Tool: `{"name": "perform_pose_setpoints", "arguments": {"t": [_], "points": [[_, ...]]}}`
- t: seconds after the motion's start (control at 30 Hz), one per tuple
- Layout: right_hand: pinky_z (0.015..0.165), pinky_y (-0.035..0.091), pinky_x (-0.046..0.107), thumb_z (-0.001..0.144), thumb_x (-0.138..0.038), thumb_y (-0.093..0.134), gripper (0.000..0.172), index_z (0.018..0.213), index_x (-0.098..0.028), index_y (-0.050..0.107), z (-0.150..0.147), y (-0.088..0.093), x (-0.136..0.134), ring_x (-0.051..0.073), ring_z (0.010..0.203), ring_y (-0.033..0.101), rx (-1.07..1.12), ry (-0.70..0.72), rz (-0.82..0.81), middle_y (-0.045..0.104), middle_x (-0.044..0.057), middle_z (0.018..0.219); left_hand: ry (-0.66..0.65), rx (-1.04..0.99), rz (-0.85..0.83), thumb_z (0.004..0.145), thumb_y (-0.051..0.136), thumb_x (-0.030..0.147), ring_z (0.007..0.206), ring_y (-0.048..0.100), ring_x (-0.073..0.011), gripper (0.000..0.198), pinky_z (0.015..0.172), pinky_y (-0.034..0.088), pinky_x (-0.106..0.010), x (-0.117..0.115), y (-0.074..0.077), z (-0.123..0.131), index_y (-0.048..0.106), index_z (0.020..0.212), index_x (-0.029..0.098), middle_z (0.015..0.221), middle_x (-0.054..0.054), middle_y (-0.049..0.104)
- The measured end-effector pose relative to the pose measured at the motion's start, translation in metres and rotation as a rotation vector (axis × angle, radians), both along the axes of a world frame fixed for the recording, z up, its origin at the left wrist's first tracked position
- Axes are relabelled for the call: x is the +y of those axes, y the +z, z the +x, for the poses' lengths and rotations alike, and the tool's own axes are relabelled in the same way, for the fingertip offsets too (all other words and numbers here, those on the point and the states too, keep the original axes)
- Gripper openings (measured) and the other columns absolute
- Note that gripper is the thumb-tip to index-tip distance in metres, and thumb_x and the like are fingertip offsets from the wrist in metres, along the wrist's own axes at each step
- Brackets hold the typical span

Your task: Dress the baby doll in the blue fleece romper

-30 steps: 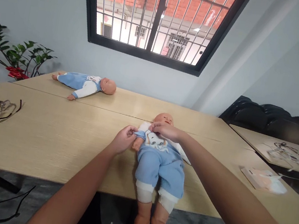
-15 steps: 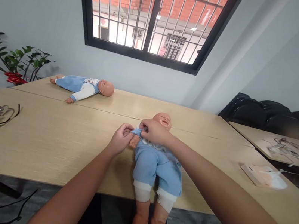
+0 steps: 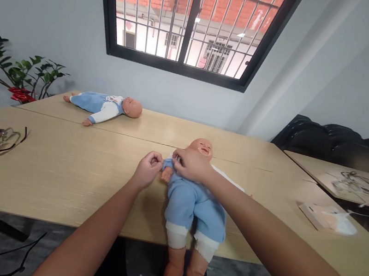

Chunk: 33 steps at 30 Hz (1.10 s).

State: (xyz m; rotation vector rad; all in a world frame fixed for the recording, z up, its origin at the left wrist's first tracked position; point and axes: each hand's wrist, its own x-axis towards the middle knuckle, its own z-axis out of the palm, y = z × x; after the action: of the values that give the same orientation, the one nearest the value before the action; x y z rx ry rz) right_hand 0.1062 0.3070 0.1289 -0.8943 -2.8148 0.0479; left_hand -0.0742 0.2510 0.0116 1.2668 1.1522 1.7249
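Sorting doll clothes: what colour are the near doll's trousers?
Light blue trousers with white cuffs, clearest in the head view.

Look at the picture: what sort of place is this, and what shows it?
Probably an office or training room: long wooden tables, black padded chairs, a barred window, and two baby dolls laid out, as for care practice.

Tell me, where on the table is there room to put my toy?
Bare wood lies between the glasses and the left hand, and between the near doll and the flat packet. It is crowded where both hands pinch that doll's sleeve.
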Motion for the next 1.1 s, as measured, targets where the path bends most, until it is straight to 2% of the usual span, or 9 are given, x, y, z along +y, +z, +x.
{"name": "perform_pose_setpoints", "arguments": {"t": [0.1, 0.2, 0.3, 0.4, 0.5, 0.6, 0.73, 0.93, 1.1], "points": [[0.076, 0.039, 0.026, 0.108, -0.045, 0.031, 0.047, 0.101, -0.016, 0.067, 0.0, 0.001, 0.0, 0.016, 0.087, 0.062, 0.115, -0.039, -0.325, 0.072, 0.007, 0.098, 0.132, -0.021, -0.011, 0.09, 0.061, 0.045, 0.07, 0.061, -0.0101, 0.026, 0.067, 0.052, -0.024, 0.003, -0.002, -0.003, 0.048, 0.094, 0.023, 0.087, 0.002, 0.058], [0.067, 0.037, 0.025, 0.106, -0.048, 0.033, 0.049, 0.085, -0.016, 0.065, -0.003, 0.001, -0.001, 0.013, 0.069, 0.054, 0.092, -0.146, -0.508, 0.065, 0.002, 0.076, 0.089, 0.038, -0.062, 0.09, 0.06, 0.046, 0.072, 0.062, -0.0118, 0.025, 0.07, 0.052, -0.025, 0.003, -0.002, -0.006, 0.054, 0.097, 0.022, 0.084, 0.002, 0.06], [0.062, 0.032, 0.026, 0.102, -0.049, 0.044, 0.047, 0.071, -0.017, 0.057, -0.007, 0.002, -0.004, 0.012, 0.06, 0.047, 0.01, -0.193, -0.529, 0.056, -0.001, 0.063, -0.074, 0.15, -0.122, 0.088, 0.065, 0.046, 0.075, 0.061, -0.0131, 0.027, 0.071, 0.05, -0.025, -0.004, 0.001, -0.009, 0.063, 0.088, 0.019, 0.08, 0.0, 0.064], [0.064, 0.034, 0.027, 0.103, -0.055, 0.039, 0.057, 0.064, -0.017, 0.055, -0.009, 0.005, -0.006, 0.013, 0.061, 0.049, -0.049, -0.23, -0.49, 0.058, 0.002, 0.063, -0.241, 0.233, -0.181, 0.085, 0.071, 0.046, 0.073, 0.06, -0.0131, 0.029, 0.069, 0.048, -0.025, -0.014, 0.005, -0.014, 0.066, 0.084, 0.018, 0.08, 0.0, 0.066], [0.069, 0.035, 0.029, 0.104, -0.058, 0.033, 0.065, 0.065, -0.017, 0.063, -0.01, 0.009, -0.008, 0.015, 0.063, 0.052, -0.134, -0.243, -0.466, 0.063, 0.006, 0.066, -0.384, 0.287, -0.238, 0.076, 0.081, 0.044, 0.071, 0.061, -0.0136, 0.031, 0.067, 0.048, -0.025, -0.022, 0.008, -0.019, 0.067, 0.086, 0.018, 0.081, 0.0, 0.068], [0.069, 0.035, 0.03, 0.105, -0.055, 0.033, 0.064, 0.07, -0.018, 0.071, -0.011, 0.016, -0.01, 0.015, 0.059, 0.049, -0.207, -0.198, -0.515, 0.062, 0.005, 0.064, -0.424, 0.315, -0.266, 0.077, 0.081, 0.04, 0.068, 0.058, -0.0121, 0.028, 0.064, 0.045, -0.024, -0.024, 0.008, -0.021, 0.066, 0.086, 0.018, 0.078, 0.001, 0.065], [0.062, 0.031, 0.03, 0.097, -0.053, 0.048, 0.05, 0.075, -0.016, 0.073, -0.007, 0.019, -0.008, 0.013, 0.057, 0.043, -0.164, -0.194, -0.638, 0.057, 0.003, 0.063, -0.234, 0.387, -0.162, 0.082, 0.077, 0.036, 0.062, 0.054, -0.0105, 0.02, 0.058, 0.042, -0.022, -0.027, 0.009, -0.02, 0.066, 0.085, 0.02, 0.069, 0.004, 0.061], [0.055, 0.023, 0.027, 0.085, -0.061, 0.061, 0.047, 0.073, -0.016, 0.061, 0.002, 0.006, 0.001, 0.009, 0.058, 0.033, 0.03, -0.131, -0.814, 0.048, -0.002, 0.063, 0.043, 0.684, 0.323, 0.091, 0.069, 0.026, 0.083, 0.067, -0.0126, 0.011, 0.073, 0.052, -0.024, -0.036, 0.012, -0.012, 0.068, 0.081, 0.021, 0.091, -0.003, 0.073], [0.053, 0.018, 0.028, 0.085, -0.07, 0.059, 0.055, 0.072, -0.017, 0.055, 0.006, 0.007, 0.005, 0.009, 0.056, 0.031, -0.007, -0.126, -0.785, 0.046, -0.002, 0.062, 0.111, 0.754, 0.291, 0.092, 0.069, 0.026, 0.08, 0.067, -0.0118, 0.015, 0.07, 0.052, -0.023, -0.037, 0.01, -0.005, 0.065, 0.078, 0.021, 0.087, -0.001, 0.072]]}}
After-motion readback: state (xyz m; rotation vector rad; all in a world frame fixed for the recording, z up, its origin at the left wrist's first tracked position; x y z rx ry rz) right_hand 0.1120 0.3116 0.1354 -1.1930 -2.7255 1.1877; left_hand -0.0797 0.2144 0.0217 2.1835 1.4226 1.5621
